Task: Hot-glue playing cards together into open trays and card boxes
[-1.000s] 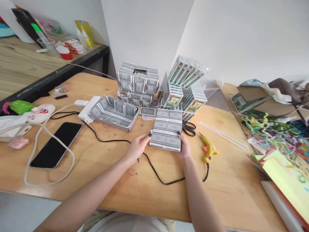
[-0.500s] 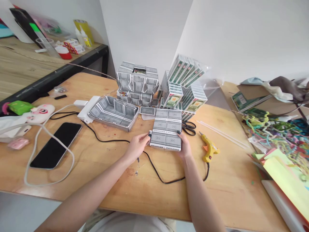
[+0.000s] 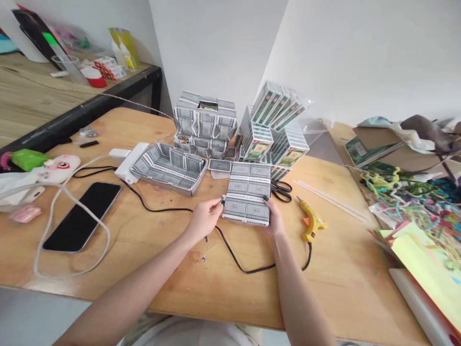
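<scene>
A flat panel of joined patterned card boxes (image 3: 248,192) lies on the wooden table (image 3: 151,240) in front of me. My left hand (image 3: 202,220) pinches its near left corner with closed fingers. On the near right edge my right hand (image 3: 274,216) grips it, thumb on top. An open tray made of the same boxes (image 3: 169,168) sits to the left. Behind it stands a stacked box structure (image 3: 205,122).
Packs of card boxes (image 3: 275,129) pile at the back. Scissors (image 3: 282,190), a yellow glue gun (image 3: 311,221) with its black cable (image 3: 234,254), and glue sticks (image 3: 331,201) lie right. A phone (image 3: 83,216) and white cable lie left. Coloured paper and pipe cleaners (image 3: 414,202) crowd the right edge.
Both hands have stayed on the panel, which sits very slightly lifted at its near edge. The view shifted a little.
</scene>
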Tool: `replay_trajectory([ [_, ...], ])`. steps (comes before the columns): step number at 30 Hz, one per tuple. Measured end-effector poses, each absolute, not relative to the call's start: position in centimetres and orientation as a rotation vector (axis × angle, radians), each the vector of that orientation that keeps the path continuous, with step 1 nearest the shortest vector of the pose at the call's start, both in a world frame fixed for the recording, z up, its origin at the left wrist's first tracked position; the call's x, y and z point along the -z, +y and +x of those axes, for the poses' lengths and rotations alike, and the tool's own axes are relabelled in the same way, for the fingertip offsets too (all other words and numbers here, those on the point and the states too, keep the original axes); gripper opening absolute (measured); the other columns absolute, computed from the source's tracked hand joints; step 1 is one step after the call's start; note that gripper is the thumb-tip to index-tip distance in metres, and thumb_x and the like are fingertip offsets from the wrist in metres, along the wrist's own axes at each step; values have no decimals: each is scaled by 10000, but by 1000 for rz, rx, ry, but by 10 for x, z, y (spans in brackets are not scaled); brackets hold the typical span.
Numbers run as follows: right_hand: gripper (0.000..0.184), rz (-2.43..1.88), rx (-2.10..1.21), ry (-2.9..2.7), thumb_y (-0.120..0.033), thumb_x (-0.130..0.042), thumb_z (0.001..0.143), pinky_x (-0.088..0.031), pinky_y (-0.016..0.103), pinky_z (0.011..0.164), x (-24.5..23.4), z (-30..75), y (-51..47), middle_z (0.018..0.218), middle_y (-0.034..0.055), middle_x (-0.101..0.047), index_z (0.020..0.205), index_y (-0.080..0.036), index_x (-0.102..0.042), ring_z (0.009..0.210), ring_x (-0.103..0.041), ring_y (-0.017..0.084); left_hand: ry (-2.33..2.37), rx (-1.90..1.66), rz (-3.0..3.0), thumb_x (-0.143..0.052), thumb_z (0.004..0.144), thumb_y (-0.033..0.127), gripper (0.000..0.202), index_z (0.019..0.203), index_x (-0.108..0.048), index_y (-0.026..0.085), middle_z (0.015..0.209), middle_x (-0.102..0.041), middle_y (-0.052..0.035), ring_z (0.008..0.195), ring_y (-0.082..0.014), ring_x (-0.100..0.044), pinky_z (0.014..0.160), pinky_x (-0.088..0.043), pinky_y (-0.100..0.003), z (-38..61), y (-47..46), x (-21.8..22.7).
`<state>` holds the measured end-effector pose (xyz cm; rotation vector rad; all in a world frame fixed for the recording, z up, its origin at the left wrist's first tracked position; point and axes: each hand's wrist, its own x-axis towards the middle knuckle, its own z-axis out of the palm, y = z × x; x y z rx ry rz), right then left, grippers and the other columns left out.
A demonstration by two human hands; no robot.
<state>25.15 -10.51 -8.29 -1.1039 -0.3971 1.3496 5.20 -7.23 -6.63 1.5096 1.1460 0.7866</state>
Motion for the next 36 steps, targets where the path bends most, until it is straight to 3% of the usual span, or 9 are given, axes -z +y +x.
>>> replay_trajectory([
  [6,328,-1080,-1381,-397,-357,-718,627,-533,350,755,86,253,-105,900,-6,-711,913,-221,-631,891,-652,242,1242,-759,1637,-411,797,276,274,727,-625,119,522,-357,49,494,-88,-292,491,-256,-202,53,-76,56],
  [15,393,-1030,-1408,-500,-352,-724,630,-528,384,786,81,250,-107,929,16,-712,986,-234,-606,946,-641,266,1285,-754,1773,-401,805,260,288,721,-634,112,511,-311,50,484,-86,-280,470,-236,-201,49,-78,52],
  [21,360,-1038,-1402,-566,-368,-723,635,-525,390,797,82,250,-108,911,25,-713,948,-230,-613,951,-640,272,1340,-803,1879,-397,824,242,295,811,-663,116,509,-420,33,479,-90,-354,492,-267,-209,46,-78,55],
  [25,365,-1031,-1385,-583,-372,-723,633,-527,392,791,82,249,-108,944,23,-707,952,-236,-605,956,-637,269,1431,-768,2063,-426,837,300,349,531,-515,158,451,-409,26,442,-88,-343,494,-239,-237,40,-73,55],
  [27,368,-1032,-1379,-583,-372,-724,632,-527,390,790,82,249,-107,956,22,-704,952,-237,-603,960,-634,268,1468,-741,2148,-433,841,338,385,493,-424,171,440,-411,19,436,-95,-343,491,-217,-251,39,-70,56],
  [36,345,-1051,-1360,-569,-372,-718,637,-528,384,784,82,249,-108,959,21,-703,932,-234,-604,956,-635,264,1477,-635,2239,-321,877,273,256,662,-441,205,503,-464,6,469,-146,-443,499,-211,-279,43,-73,64],
])
